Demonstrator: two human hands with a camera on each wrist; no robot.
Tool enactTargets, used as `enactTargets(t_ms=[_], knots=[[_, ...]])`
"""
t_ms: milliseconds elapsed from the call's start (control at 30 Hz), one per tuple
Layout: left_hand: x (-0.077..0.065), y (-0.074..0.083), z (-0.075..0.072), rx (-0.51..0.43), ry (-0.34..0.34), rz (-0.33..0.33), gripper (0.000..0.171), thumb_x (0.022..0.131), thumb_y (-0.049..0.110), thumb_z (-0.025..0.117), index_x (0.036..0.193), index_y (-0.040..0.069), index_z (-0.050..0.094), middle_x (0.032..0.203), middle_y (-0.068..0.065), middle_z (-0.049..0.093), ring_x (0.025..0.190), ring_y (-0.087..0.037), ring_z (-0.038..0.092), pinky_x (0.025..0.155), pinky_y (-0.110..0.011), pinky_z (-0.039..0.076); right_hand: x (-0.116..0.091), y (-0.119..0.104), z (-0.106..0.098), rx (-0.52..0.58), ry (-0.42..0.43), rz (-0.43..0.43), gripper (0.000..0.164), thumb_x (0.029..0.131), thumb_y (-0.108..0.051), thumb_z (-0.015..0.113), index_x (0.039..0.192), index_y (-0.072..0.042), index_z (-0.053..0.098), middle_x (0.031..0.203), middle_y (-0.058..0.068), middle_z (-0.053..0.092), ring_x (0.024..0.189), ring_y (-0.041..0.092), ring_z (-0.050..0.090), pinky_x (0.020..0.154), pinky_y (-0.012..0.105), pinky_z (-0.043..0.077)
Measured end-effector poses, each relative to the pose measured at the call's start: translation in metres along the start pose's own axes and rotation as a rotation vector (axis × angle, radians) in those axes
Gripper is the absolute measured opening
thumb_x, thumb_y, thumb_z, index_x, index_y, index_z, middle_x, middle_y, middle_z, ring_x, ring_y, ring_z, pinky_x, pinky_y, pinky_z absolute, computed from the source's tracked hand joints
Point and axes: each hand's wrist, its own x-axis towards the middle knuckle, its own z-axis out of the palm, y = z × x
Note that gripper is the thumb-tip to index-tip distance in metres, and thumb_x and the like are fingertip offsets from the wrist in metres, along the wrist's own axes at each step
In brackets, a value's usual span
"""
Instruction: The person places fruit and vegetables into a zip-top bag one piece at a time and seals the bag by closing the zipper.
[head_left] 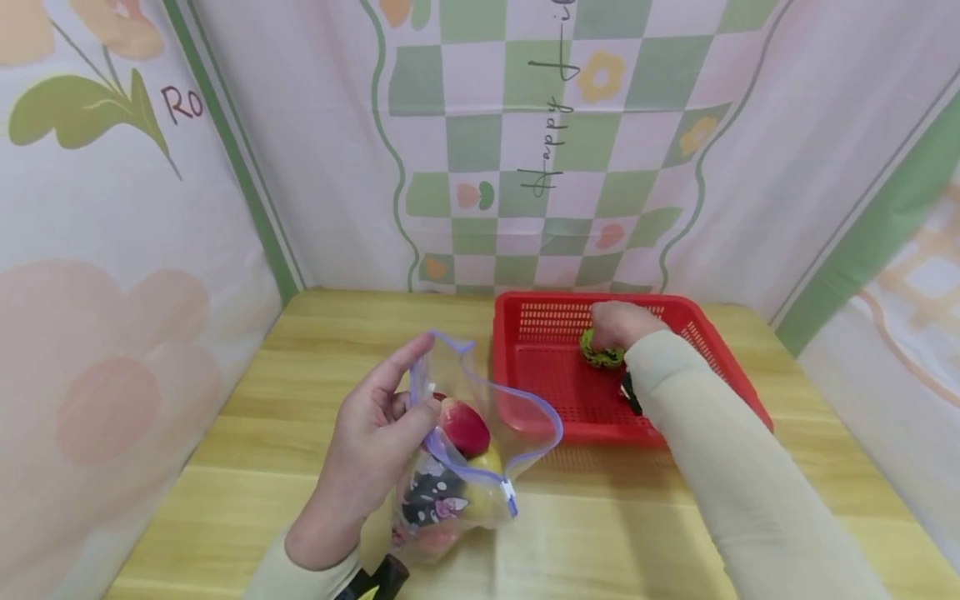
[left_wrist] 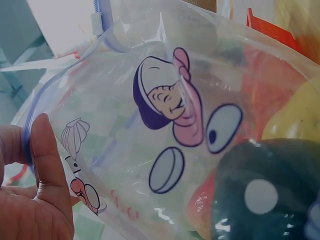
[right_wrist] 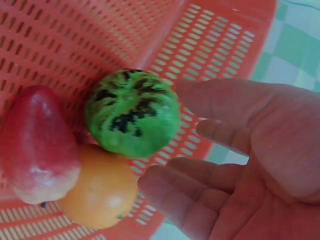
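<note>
My left hand [head_left: 367, 442] pinches the rim of a clear zip bag [left_wrist: 165, 110] with cartoon prints and a purple edge, its mouth spread open. Inside the bag are a red fruit [head_left: 463, 427], a yellow fruit [left_wrist: 300, 112] and other pieces partly hidden by the prints. Over at the red basket [head_left: 517, 302], my right hand [right_wrist: 272, 155] reaches in with thumb and fingers spread beside a round green fruit with dark markings [right_wrist: 132, 115]. A red pear-shaped fruit [right_wrist: 40, 145] and an orange [right_wrist: 102, 187] lie next to it in the basket, out of sight in the head view.
The basket stands on a wooden table [head_left: 247, 467] at the back right, with slotted walls. A patterned curtain [head_left: 330, 167] hangs behind and at both sides. A black wrist mount [head_left: 386, 575] sits at my left cuff, near the bag's bottom.
</note>
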Motion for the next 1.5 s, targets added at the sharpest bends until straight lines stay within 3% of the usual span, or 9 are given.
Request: enactTargets(t_ms=[100, 233, 367, 600, 800, 933, 1133, 1267, 1500], knots=[[0.000, -0.001, -0.001, 0.012, -0.002, 0.000, 0.059, 0.087, -0.005, 0.060, 0.139, 0.021, 0.051, 0.058, -0.004, 0.045, 0.046, -0.011, 0.041, 0.035, -0.022, 0.035, 0.005, 0.002, 0.004, -0.010, -0.024, 0.004, 0.011, 0.082, -0.011, 0.062, 0.089, -0.003, 0.065, 0.083, 0.010, 0.061, 0.065, 0.023, 0.052, 0.054, 0.032, 0.043], [-0.001, -0.002, -0.003, 0.033, -0.004, -0.007, 0.059, 0.088, -0.004, 0.060, 0.140, 0.022, 0.050, 0.055, -0.004, 0.042, 0.044, -0.011, 0.039, 0.034, -0.024, 0.032, 0.010, 0.004, 0.010, -0.040, -0.035, 0.005, 0.011, 0.080, -0.011, 0.066, 0.088, -0.005, 0.065, 0.083, 0.009, 0.060, 0.068, 0.023, 0.052, 0.056, 0.032, 0.044], [-0.001, -0.002, -0.005, 0.043, -0.003, -0.021, 0.059, 0.088, -0.003, 0.060, 0.139, 0.023, 0.051, 0.054, -0.004, 0.041, 0.044, -0.012, 0.038, 0.033, -0.025, 0.031, 0.011, 0.004, 0.015, 0.001, -0.086, 0.004, 0.031, 0.080, -0.016, 0.073, 0.108, -0.004, 0.065, 0.096, 0.011, 0.061, 0.081, 0.025, 0.054, 0.064, 0.035, 0.046], [-0.002, -0.002, -0.006, 0.069, -0.005, -0.013, 0.059, 0.088, -0.002, 0.061, 0.139, 0.024, 0.051, 0.054, -0.004, 0.040, 0.043, -0.012, 0.036, 0.032, -0.026, 0.029, 0.002, -0.001, 0.020, 0.229, -0.165, 0.052, 0.064, 0.076, -0.019, 0.079, 0.134, -0.008, 0.054, 0.123, 0.016, 0.054, 0.105, 0.031, 0.049, 0.082, 0.046, 0.050], [-0.002, -0.002, -0.006, 0.066, -0.014, -0.009, 0.059, 0.088, -0.001, 0.062, 0.140, 0.025, 0.050, 0.054, -0.004, 0.041, 0.042, -0.012, 0.036, 0.032, -0.026, 0.028, -0.001, -0.004, 0.020, 0.151, -0.176, 0.063, 0.078, 0.074, -0.026, 0.080, 0.142, -0.008, 0.046, 0.137, 0.019, 0.047, 0.112, 0.033, 0.047, 0.089, 0.054, 0.047], [-0.002, -0.003, -0.007, 0.061, -0.019, -0.008, 0.059, 0.088, -0.001, 0.062, 0.140, 0.024, 0.050, 0.053, -0.004, 0.041, 0.042, -0.011, 0.036, 0.032, -0.026, 0.028, 0.002, -0.006, 0.017, 0.084, -0.179, 0.021, 0.071, 0.073, -0.028, 0.078, 0.136, -0.009, 0.051, 0.125, 0.016, 0.054, 0.104, 0.031, 0.050, 0.078, 0.046, 0.050], [-0.002, -0.005, -0.008, 0.078, -0.030, -0.008, 0.060, 0.088, -0.002, 0.060, 0.141, 0.025, 0.049, 0.054, -0.004, 0.042, 0.041, -0.012, 0.036, 0.031, -0.026, 0.028, 0.001, -0.019, 0.006, 0.102, -0.091, -0.051, 0.064, 0.076, -0.029, 0.076, 0.134, -0.015, 0.052, 0.113, 0.010, 0.057, 0.099, 0.029, 0.054, 0.071, 0.039, 0.051], [-0.002, -0.006, -0.010, 0.076, -0.040, -0.012, 0.061, 0.089, -0.001, 0.060, 0.142, 0.024, 0.047, 0.054, -0.005, 0.042, 0.041, -0.012, 0.036, 0.031, -0.026, 0.028, -0.006, -0.032, -0.004, 0.063, 0.014, -0.167, 0.059, 0.077, -0.031, 0.075, 0.129, -0.016, 0.054, 0.107, 0.008, 0.058, 0.094, 0.026, 0.055, 0.070, 0.037, 0.051], [-0.002, -0.006, -0.011, 0.083, -0.040, -0.008, 0.059, 0.089, 0.001, 0.061, 0.142, 0.024, 0.048, 0.054, -0.004, 0.040, 0.041, -0.013, 0.035, 0.031, -0.026, 0.028, -0.034, -0.053, -0.022, 0.014, 0.187, -0.318, 0.055, 0.075, -0.036, 0.074, 0.125, -0.024, 0.053, 0.099, 0.001, 0.059, 0.087, 0.022, 0.055, 0.071, 0.037, 0.047]])
